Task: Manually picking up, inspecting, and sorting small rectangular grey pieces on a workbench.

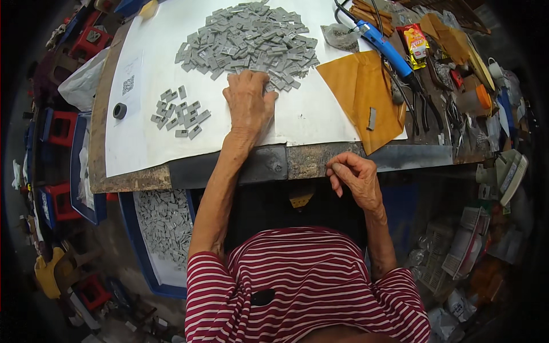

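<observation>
My left hand (250, 104) reaches over the white paper to the near edge of a large heap of small grey rectangular pieces (246, 43). Its thumb stands apart from the fingers, which rest at the heap with their tips partly hidden. To its left lies a smaller, loose group of the same grey pieces (203, 116). My right hand (355, 178) hovers at the table's front edge, thumb and forefinger pinched together. Whatever may be between them is too small to tell. Beyond it, a single grey piece (372, 119) lies on a brown paper envelope (354, 74).
A blue corded tool (384, 48) crosses the right side near black-handled pliers (424, 111) and a red-yellow packet (413, 43). A black ring (119, 111) sits on the paper's left. Below the table edge (229, 168), a blue tray (140, 246) holds many grey pieces.
</observation>
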The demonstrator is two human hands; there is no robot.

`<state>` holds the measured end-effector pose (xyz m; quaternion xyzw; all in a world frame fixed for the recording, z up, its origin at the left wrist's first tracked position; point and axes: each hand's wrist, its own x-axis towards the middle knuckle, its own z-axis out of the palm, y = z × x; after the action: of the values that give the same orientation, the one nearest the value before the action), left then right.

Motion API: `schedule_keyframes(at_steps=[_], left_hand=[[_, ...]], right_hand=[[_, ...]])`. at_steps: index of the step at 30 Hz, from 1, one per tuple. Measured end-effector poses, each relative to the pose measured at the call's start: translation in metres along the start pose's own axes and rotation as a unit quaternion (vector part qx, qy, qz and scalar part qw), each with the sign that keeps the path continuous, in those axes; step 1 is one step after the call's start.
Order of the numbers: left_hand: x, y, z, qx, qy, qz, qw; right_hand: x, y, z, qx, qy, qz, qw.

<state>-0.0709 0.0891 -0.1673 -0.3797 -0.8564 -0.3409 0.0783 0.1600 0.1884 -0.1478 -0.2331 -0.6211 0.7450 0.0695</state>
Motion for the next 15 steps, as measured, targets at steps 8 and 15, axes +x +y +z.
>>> schedule_keyframes(at_steps=[8, 15], left_hand=[[-0.0033, -0.0021, -0.0009, -0.017, -0.001, 0.005, 1.000], [-0.0013, -0.0077, -0.0061, -0.051, 0.001, 0.035, 0.998]], right_hand=[[-0.0005, 0.0031, -0.0011, 0.007, -0.005, -0.002, 1.000], [-0.0021, -0.0045, -0.0040, -0.021, -0.009, 0.025, 0.999]])
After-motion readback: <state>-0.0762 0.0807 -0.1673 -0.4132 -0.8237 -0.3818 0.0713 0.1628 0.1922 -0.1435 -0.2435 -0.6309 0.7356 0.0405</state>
